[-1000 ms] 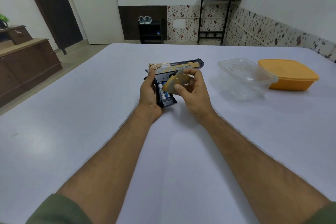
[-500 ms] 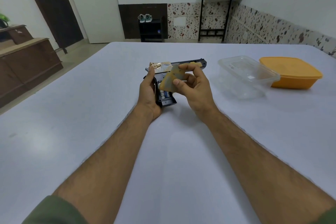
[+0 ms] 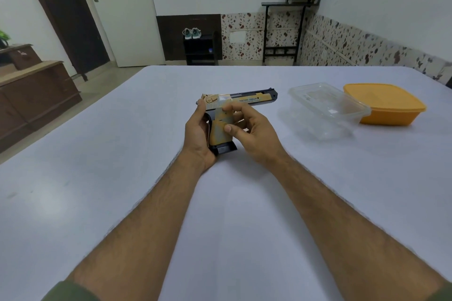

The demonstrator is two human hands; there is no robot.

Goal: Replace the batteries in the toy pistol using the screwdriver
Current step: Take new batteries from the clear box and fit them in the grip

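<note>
Tan-and-black toy pistol [image 3: 241, 101]: above mid-desk [image 3: 97, 178], grip hidden by hands.
Left hand [image 3: 198, 135]: wraps the grip's back.
Right hand [image 3: 253, 133]: pinches tan grip panel [image 3: 220, 127].
Room: clear box [image 3: 327, 110], orange tub [image 3: 386, 105] right.

Toy pistol [image 3: 241, 102]: 1, centre of frame. Hands: 2, left hand [image 3: 199, 135] and right hand [image 3: 254, 134], both at centre. Clear plastic container [image 3: 327, 110]: 1, right of centre. Orange lidded container [image 3: 385, 104]: 1, right. Desk [image 3: 97, 178]: 1. Shoes [image 3: 192, 33]: 2, upper centre.
</note>
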